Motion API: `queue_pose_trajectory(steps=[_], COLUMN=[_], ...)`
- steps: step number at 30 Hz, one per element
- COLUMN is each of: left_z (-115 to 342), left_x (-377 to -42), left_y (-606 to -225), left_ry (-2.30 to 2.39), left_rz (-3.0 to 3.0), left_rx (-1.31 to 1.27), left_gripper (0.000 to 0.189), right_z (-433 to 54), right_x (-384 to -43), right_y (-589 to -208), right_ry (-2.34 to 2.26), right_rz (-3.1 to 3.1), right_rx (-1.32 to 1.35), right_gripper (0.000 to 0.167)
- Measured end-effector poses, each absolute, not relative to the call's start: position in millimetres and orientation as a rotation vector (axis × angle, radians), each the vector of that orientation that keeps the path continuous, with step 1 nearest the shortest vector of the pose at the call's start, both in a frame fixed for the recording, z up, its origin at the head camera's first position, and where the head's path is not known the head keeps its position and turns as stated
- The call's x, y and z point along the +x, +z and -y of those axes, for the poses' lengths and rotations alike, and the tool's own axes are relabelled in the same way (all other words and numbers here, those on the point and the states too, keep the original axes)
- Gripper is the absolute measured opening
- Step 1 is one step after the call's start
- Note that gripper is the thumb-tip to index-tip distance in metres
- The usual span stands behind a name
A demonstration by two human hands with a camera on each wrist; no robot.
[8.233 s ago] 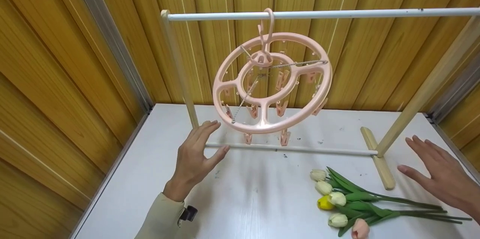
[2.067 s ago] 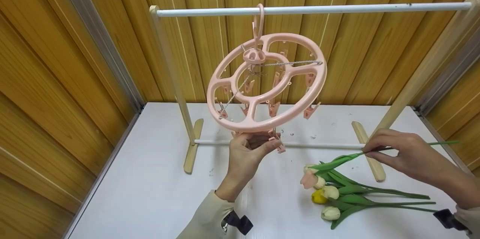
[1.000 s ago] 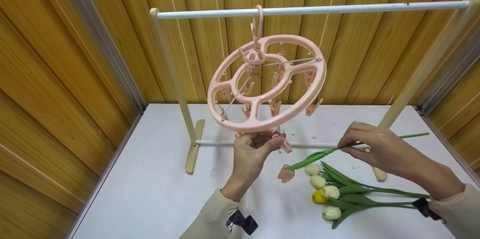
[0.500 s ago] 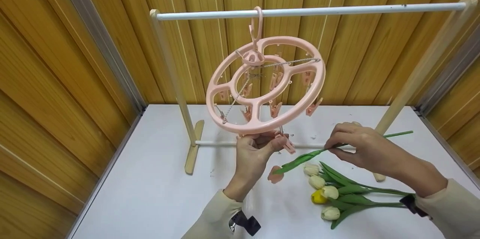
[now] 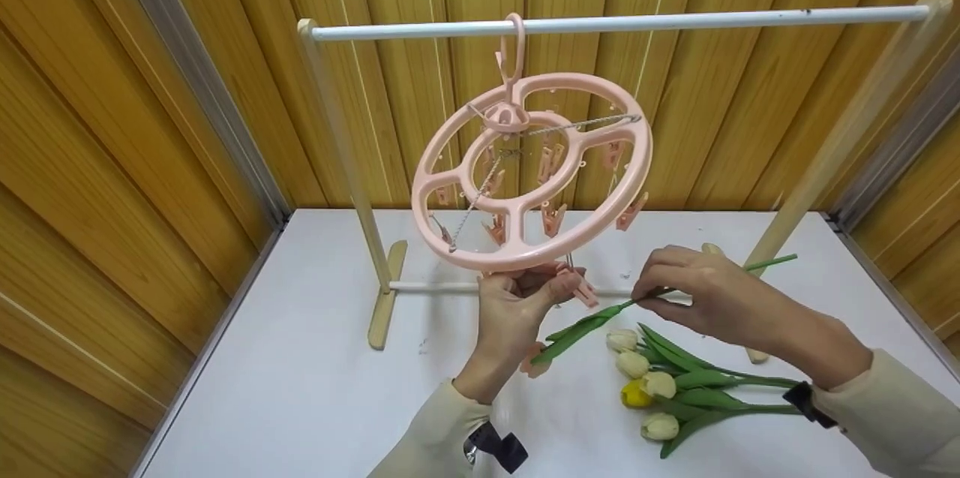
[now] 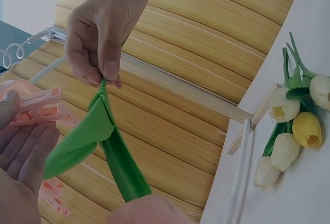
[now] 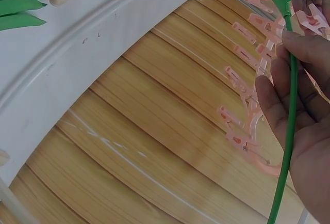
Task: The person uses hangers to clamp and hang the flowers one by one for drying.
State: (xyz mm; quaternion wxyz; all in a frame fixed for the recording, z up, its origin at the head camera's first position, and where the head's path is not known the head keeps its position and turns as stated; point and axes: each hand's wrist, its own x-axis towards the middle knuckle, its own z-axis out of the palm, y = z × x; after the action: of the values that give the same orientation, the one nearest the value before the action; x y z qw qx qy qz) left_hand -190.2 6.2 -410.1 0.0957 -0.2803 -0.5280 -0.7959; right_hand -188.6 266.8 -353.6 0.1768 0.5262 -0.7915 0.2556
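Head view: the right hand [image 5: 709, 287] is pinching the pink tulip [image 5: 589, 323] around its stem, while the left hand [image 5: 514, 309] is pinching a pink clip [image 5: 583, 293] beneath the hanging ring [image 5: 515, 226]. From the right hand's grip, the clip is lying just to the left; the tulip's long axis is running obliquely, bloom pointing lower left, leaves passing just below the clip. No brand, label or readable writing is showing.

Four white tulips [image 5: 633, 364], one yellow tulip [image 5: 636, 393], one pink tulip [image 5: 585, 326], so six total. Plus one left hand [image 5: 517, 311], one right hand [image 5: 701, 287], one round hanger [image 5: 516, 226], one rack [image 5: 675, 21] and six-plus clips [image 5: 553, 220], too jumbled to count exactly.
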Motion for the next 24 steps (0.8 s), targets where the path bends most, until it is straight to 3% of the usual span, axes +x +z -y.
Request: queue_pose_trajectory(steps=[9, 24], left_z=[-9.6, -11.8], left_x=[-186.4, -181.8], left_y=[-405.5, -404.4], left_ry=[-2.363, -2.440], left_rz=[1.623, 1.573], left_rx=[-0.781, -0.810], left_gripper=[0.020, 0.021], right_z=[-259.3, -253.3], right_x=[-188.2, -184.5], right_y=[-348.7, -344.2], right_ry=[0.750, 0.782], right_rz=[2.227, 2.246], right_rx=[1.497, 1.468], right_gripper=[0.045, 0.042])
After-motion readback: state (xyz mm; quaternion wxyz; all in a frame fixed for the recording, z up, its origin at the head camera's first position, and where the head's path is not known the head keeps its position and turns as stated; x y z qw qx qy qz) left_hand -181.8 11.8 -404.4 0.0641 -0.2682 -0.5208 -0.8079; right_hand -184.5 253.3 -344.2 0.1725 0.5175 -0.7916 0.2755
